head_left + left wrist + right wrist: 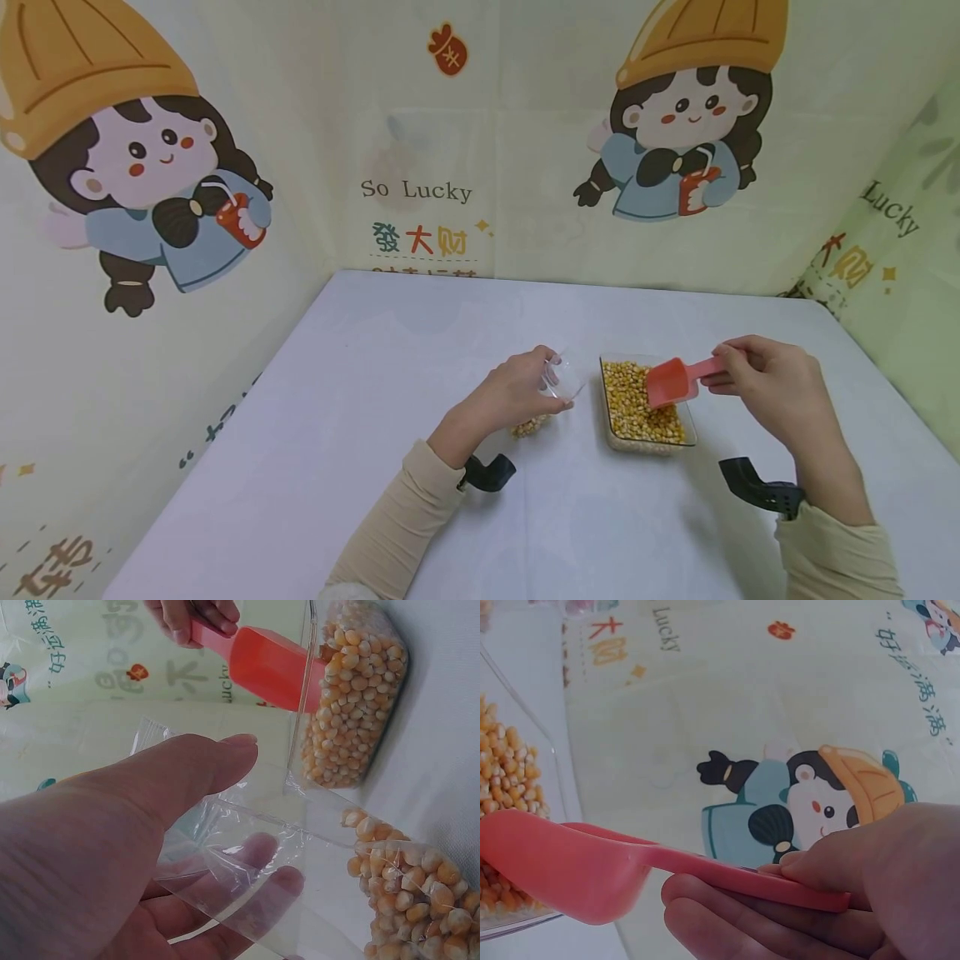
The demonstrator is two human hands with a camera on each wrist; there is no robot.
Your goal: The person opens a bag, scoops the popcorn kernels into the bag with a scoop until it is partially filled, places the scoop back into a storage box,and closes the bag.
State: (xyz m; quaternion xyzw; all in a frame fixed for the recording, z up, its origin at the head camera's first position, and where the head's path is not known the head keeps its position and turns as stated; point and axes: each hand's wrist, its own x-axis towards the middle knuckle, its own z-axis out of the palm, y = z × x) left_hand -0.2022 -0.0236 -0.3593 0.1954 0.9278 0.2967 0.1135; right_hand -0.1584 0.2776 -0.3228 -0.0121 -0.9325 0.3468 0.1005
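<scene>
My left hand (513,390) holds a clear plastic bag (564,377) by its mouth, thumb and fingers spread apart along the film. Corn kernels (412,896) fill the lower part of this bag in the left wrist view. Beside it stands a clear rectangular container (647,449), with yellow corn (633,404) inside. Between thumb and fingers, my right hand (780,387) grips the handle of a red scoop (670,383). The scoop's front edge dips to the corn near the container's right side. Whether kernels lie in the scoop is hard to tell; its visible inside looks bare.
A white table (405,358) lies under everything. Printed cloth (540,150) hangs behind it and at both sides. A black wrist mount (489,472) juts out below the left hand, and another black mount (757,486) below the right.
</scene>
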